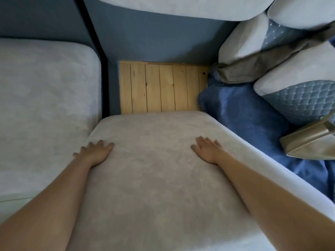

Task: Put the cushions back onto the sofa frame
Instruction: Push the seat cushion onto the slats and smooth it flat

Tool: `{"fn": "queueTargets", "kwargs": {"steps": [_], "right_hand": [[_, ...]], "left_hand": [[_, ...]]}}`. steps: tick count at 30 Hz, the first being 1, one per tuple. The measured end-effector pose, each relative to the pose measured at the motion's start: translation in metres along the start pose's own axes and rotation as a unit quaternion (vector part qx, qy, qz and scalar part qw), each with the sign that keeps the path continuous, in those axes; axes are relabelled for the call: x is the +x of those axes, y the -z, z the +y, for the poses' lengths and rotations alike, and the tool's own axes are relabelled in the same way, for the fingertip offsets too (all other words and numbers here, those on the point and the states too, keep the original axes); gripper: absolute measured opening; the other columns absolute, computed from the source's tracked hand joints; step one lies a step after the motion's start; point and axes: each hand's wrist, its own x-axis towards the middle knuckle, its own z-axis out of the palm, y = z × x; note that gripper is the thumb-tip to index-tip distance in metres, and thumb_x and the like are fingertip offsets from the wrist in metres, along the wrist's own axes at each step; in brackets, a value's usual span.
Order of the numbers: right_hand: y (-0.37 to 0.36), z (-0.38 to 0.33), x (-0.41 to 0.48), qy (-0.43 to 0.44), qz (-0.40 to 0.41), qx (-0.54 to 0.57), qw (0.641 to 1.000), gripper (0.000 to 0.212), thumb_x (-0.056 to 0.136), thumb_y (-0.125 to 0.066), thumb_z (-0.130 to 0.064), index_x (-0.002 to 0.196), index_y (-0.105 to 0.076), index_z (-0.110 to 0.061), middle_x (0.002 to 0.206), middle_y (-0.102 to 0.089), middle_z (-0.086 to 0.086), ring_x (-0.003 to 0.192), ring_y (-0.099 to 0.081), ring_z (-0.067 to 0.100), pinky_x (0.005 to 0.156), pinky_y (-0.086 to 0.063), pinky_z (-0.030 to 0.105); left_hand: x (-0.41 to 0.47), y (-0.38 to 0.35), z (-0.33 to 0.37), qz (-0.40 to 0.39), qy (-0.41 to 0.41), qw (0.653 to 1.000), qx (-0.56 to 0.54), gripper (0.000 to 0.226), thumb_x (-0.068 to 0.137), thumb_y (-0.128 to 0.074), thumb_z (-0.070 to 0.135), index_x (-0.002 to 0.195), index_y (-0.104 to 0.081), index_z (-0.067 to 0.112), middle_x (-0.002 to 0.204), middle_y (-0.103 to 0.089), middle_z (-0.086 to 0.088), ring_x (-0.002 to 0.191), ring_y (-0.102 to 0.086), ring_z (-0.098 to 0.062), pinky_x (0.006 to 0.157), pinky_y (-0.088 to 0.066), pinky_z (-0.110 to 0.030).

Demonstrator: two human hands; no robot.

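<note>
A large grey seat cushion (154, 178) lies in front of me, partly over the sofa frame. Its far edge stops short of the blue backrest (154, 38), so a strip of the frame's wooden slats (159, 87) shows. My left hand (96, 151) lies flat on the cushion's left side with fingers spread. My right hand (208, 149) lies flat on its right side. A second grey seat cushion (45, 105) sits in place to the left. Another grey cushion (181, 8) leans against the top of the backrest.
Piled at the right are grey-and-quilted-blue pillows (299, 98), a blue blanket (244, 115), a grey-brown cloth (253, 67) and a metallic gold pillow (308, 142). A dark gap (104, 84) separates the two seat sections.
</note>
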Motion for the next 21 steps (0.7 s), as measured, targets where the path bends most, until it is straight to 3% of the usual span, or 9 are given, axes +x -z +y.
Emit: {"fn": "queueTargets", "kwargs": {"steps": [3,5,7,9,11,13,16,19,21], "right_hand": [[0.030,0.000,0.022,-0.049,-0.044,0.061,0.996,0.068,0.103,-0.023,-0.053,0.157,-0.010,-0.013,0.164,-0.008,0.005,0.150,-0.010,0.024,0.122,-0.007,0.042],[0.046,-0.012,0.027,-0.034,0.011,0.092,0.995,0.069,0.103,-0.025,-0.053,0.157,-0.009,-0.013,0.164,-0.007,0.006,0.151,-0.009,0.025,0.122,-0.006,0.042],[0.016,-0.036,0.012,0.008,0.038,0.053,0.998,0.068,0.103,-0.020,-0.052,0.157,-0.004,-0.013,0.165,-0.001,0.006,0.151,-0.003,0.023,0.122,-0.004,0.043],[-0.003,-0.044,0.010,0.018,-0.030,-0.011,0.999,0.070,0.102,-0.017,-0.055,0.157,-0.004,-0.013,0.165,-0.001,0.005,0.151,-0.004,0.022,0.122,-0.004,0.043],[0.020,-0.043,0.027,-0.020,-0.071,0.018,0.997,0.072,0.101,-0.023,-0.058,0.157,-0.012,-0.013,0.164,-0.010,0.006,0.150,-0.013,0.024,0.121,-0.009,0.042],[0.044,-0.051,0.033,-0.041,-0.032,0.060,0.997,0.069,0.102,-0.030,-0.055,0.154,-0.025,-0.011,0.160,-0.023,0.008,0.146,-0.025,0.027,0.118,-0.015,0.040],[0.007,-0.075,0.012,0.016,0.029,0.029,0.999,0.066,0.104,-0.021,-0.050,0.156,-0.011,-0.010,0.164,-0.009,0.008,0.150,-0.012,0.025,0.121,-0.009,0.041],[0.014,-0.076,0.024,-0.001,-0.060,0.015,0.998,0.072,0.101,-0.024,-0.058,0.156,-0.013,-0.012,0.164,-0.012,0.007,0.150,-0.015,0.024,0.121,-0.010,0.041],[0.044,-0.085,0.030,-0.041,-0.051,0.065,0.996,0.073,0.101,-0.027,-0.059,0.154,-0.022,-0.010,0.161,-0.021,0.009,0.147,-0.022,0.028,0.119,-0.014,0.041]], "left_hand": [[-0.003,0.003,-0.009,0.000,-0.023,1.000,-0.004,0.069,0.098,-0.019,0.065,0.157,-0.012,0.031,0.165,-0.007,-0.005,0.149,-0.012,-0.033,0.117,-0.010,-0.053],[-0.005,0.004,-0.006,0.007,-0.030,1.000,-0.002,0.067,0.099,-0.020,0.063,0.157,-0.014,0.029,0.165,-0.010,-0.006,0.149,-0.014,-0.033,0.117,-0.013,-0.052],[-0.007,0.003,-0.007,0.004,-0.030,1.000,0.002,0.067,0.100,-0.019,0.062,0.157,-0.013,0.028,0.165,-0.010,-0.006,0.149,-0.014,-0.032,0.117,-0.013,-0.051],[-0.009,0.005,-0.011,-0.002,-0.035,0.999,0.007,0.067,0.100,-0.019,0.062,0.158,-0.012,0.028,0.165,-0.008,-0.006,0.149,-0.012,-0.032,0.119,-0.012,-0.049],[-0.008,0.009,-0.014,-0.003,-0.044,0.999,0.004,0.067,0.100,-0.020,0.061,0.157,-0.012,0.028,0.165,-0.008,-0.006,0.150,-0.012,-0.032,0.119,-0.012,-0.049],[-0.008,0.011,-0.014,-0.005,-0.050,0.999,0.000,0.067,0.100,-0.020,0.062,0.157,-0.013,0.029,0.165,-0.009,-0.006,0.150,-0.012,-0.031,0.118,-0.012,-0.049],[-0.010,0.010,-0.015,-0.010,-0.051,0.999,0.007,0.068,0.099,-0.020,0.062,0.158,-0.011,0.028,0.165,-0.008,-0.006,0.150,-0.012,-0.031,0.119,-0.012,-0.049],[-0.008,0.013,-0.017,-0.005,-0.057,0.998,0.010,0.068,0.100,-0.020,0.062,0.157,-0.013,0.027,0.165,-0.009,-0.006,0.149,-0.013,-0.031,0.119,-0.013,-0.049],[-0.008,0.016,-0.018,-0.003,-0.061,0.998,0.009,0.067,0.100,-0.021,0.061,0.157,-0.016,0.027,0.164,-0.012,-0.007,0.149,-0.016,-0.032,0.118,-0.015,-0.049]]}}
